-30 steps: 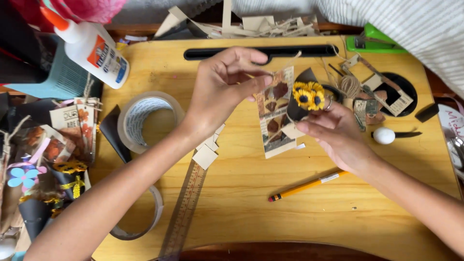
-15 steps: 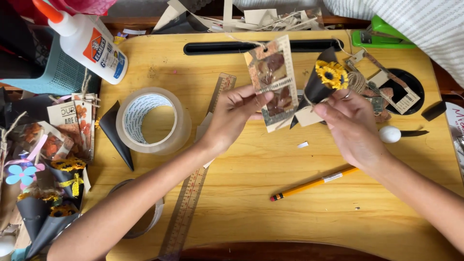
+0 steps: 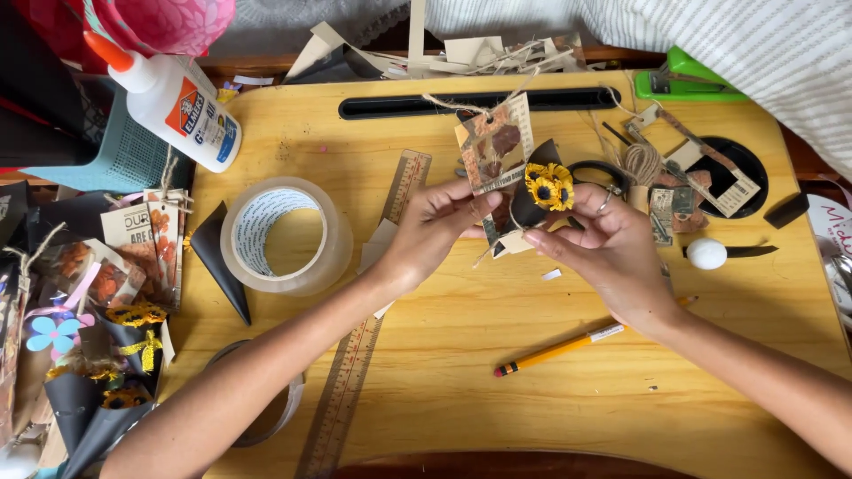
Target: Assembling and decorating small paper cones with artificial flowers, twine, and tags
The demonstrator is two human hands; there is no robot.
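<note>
both hands hold paper tag with sunflower cone above wooden desk.

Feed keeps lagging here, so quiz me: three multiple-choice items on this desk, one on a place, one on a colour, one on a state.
1. Where does the pencil lie?
A. on the wooden desk, near the right hand
B. inside the tape roll
C. on the green stapler

2. What colour are the paper flowers?
A. blue
B. yellow with dark centres
C. white

3. How is the paper tag placed?
A. flat under the ruler
B. held up by the left hand
C. tucked in the basket

Answers: 1 A, it rests on bare wood below that wrist. 2 B, yellow petals show. 3 B, fingers pinch it above the desk.
</note>
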